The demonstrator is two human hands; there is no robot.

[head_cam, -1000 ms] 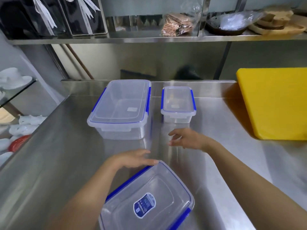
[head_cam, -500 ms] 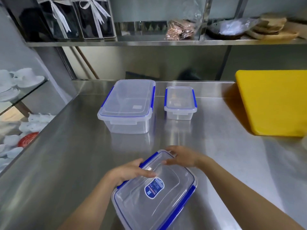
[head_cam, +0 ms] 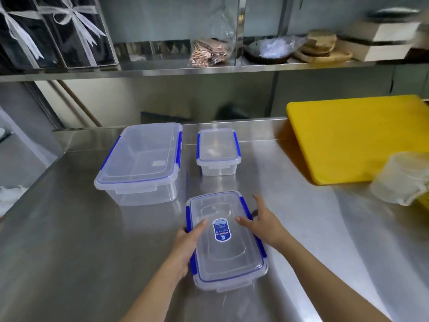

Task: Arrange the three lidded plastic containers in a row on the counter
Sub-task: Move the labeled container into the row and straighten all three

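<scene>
Three clear lidded containers with blue clips are sitting on a steel counter (head_cam: pixel 69 240). One large container (head_cam: pixel 141 159) and one small container (head_cam: pixel 218 151) are standing side by side at the back. Nearer, two hands are gripping a medium container (head_cam: pixel 226 240): left hand (head_cam: pixel 188 242) and right hand (head_cam: pixel 264 225), fingers partly spread, are pressing its long sides.

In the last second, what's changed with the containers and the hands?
The labelled container was turned from a diagonal to lie lengthwise, parallel to the other two. The left hand now holds its left edge. The right hand, earlier off it, is on its right edge. The large container, small container and yellow board stayed put.
</scene>
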